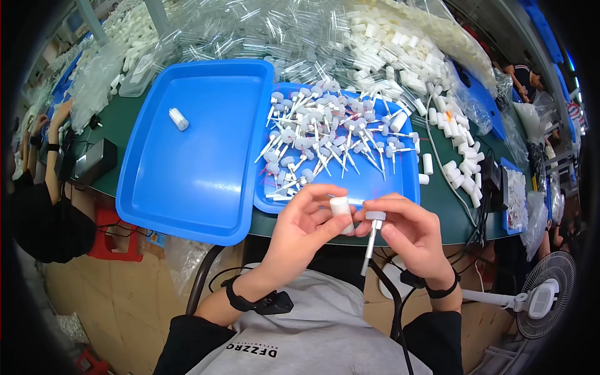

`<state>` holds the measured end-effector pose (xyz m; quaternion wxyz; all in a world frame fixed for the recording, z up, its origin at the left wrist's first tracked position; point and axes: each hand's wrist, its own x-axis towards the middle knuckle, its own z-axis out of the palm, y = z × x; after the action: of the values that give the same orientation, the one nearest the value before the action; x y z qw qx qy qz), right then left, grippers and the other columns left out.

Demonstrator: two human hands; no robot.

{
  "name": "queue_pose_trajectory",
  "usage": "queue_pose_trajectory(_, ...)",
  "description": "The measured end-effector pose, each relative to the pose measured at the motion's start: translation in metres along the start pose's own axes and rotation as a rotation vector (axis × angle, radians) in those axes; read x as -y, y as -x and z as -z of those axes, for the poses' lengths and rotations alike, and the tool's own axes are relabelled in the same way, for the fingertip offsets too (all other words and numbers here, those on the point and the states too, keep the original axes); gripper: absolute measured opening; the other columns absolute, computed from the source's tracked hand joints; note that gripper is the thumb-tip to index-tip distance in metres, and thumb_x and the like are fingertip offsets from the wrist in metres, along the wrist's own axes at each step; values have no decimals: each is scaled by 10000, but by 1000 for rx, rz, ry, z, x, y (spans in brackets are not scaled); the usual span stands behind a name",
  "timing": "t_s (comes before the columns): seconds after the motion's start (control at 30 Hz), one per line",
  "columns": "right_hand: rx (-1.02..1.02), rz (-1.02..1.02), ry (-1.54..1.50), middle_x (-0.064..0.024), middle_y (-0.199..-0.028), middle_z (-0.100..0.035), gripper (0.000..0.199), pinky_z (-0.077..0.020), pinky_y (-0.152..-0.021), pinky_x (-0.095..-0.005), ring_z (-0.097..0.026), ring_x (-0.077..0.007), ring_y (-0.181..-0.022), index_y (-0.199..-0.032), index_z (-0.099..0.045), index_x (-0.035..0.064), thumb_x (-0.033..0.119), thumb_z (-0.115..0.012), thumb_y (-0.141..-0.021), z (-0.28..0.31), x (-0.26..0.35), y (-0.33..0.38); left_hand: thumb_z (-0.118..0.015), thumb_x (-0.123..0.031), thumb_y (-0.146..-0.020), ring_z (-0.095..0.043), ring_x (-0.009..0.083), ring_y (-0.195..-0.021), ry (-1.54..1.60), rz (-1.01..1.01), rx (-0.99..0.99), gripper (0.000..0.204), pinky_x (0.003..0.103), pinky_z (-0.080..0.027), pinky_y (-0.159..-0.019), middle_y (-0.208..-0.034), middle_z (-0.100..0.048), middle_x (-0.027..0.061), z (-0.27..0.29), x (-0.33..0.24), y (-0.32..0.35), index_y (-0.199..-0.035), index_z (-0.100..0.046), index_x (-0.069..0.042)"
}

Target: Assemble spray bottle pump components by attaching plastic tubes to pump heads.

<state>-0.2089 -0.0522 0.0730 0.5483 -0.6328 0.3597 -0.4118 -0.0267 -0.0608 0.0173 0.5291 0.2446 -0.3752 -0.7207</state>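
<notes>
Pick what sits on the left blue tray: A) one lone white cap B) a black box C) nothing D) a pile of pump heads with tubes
A: the left blue tray carries just one small white cap near its far end; the pump heads with dip tubes lie piled on the right blue tray.

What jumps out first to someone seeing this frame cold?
Two bare hands meet low at centre: the left hand holds a small white cap, the right hand a white pump head with a dip tube hanging down. Just behind them a blue tray carries a tangled pile of the same pump parts, and to its left a larger blue tray holds a single white cap.
</notes>
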Motion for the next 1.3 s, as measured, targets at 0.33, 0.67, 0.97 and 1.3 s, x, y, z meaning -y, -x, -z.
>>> queue_pose_trajectory(0.33, 2, 471, 581, -146, -1025, -633, 345, -483, -825, -390, -616, -293, -934, -1036, -613, -21, -33, -694, -701, -8, -9, -15, -582, 8, -850, -582, 180, -1002, -3, 223, 17, 389, 286, -538, -802, -1109, -576, 148, -3, -20, 1, -1218, -474, 70)
queue_pose_trajectory(0.67, -124, 440, 657, -128, -959, -645, 325, -468, -713, -323, -625, -252, -817, -1009, -622, -20, -10, -706, -695, -8, -16, -13, -483, -32, -914, -575, 180, -1012, 22, 338, 4, 365, 289, -531, -834, -1124, -559, 129, -9, -21, 1, -1259, -431, 74)
queue_pose_trajectory(0.97, -123, 137, 394, -122, -1018, -608, 231, -460, -712, -284, -601, -183, -798, -978, -650, 19, -15, -660, -749, -10, -10, -13, -486, 34, -879, -581, 181, -993, -71, 220, 144, 409, 292, -507, -850, -1105, -566, 140, -10, -15, 3, -1274, -394, 87)
queue_pose_trajectory(1.3, -153, -74, -71, -102, -1146, -514, 378, -474, -754, -270, -556, -141, -882, -1220, -449, -20, 14, -562, -861, -8, -13, 6, -538, 62, -835, -610, 166, -884, -54, 196, 86, 202, 283, -538, -724, -975, -587, 165, -15, -10, -2, -909, -366, -13)
